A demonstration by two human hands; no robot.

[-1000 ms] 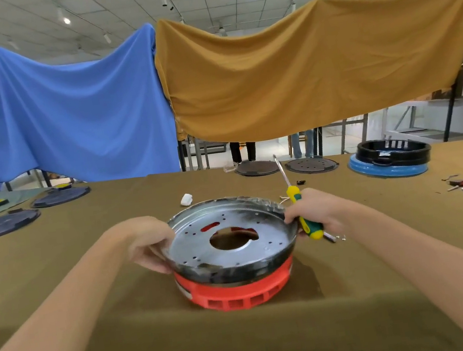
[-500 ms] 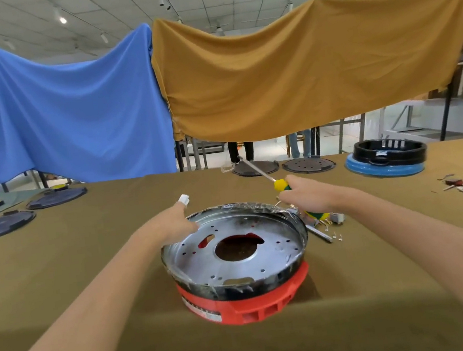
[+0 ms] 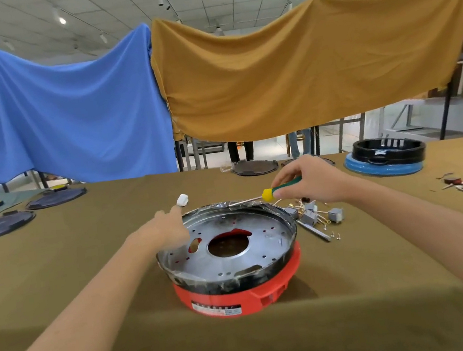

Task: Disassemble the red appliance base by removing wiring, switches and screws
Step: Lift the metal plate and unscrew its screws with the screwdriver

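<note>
The left hand (image 3: 163, 233), blurred, fingers seemingly loose, steadied the red appliance base (image 3: 241, 296) at ten o'clock; the right hand (image 3: 309, 185) gripped the screwdriver (image 3: 268, 194), tip at the rim's twelve o'clock.

1 red appliance base (image 3: 241, 299) between the hands; 1 screwdriver (image 3: 268, 194) in the right hand (image 3: 311, 183); 1 white clip (image 3: 182, 199) past the left hand (image 3: 164, 232); 3 grey switches (image 3: 309, 216) below the right hand; 2 hanging cloths (image 3: 299, 70) beyond.
</note>
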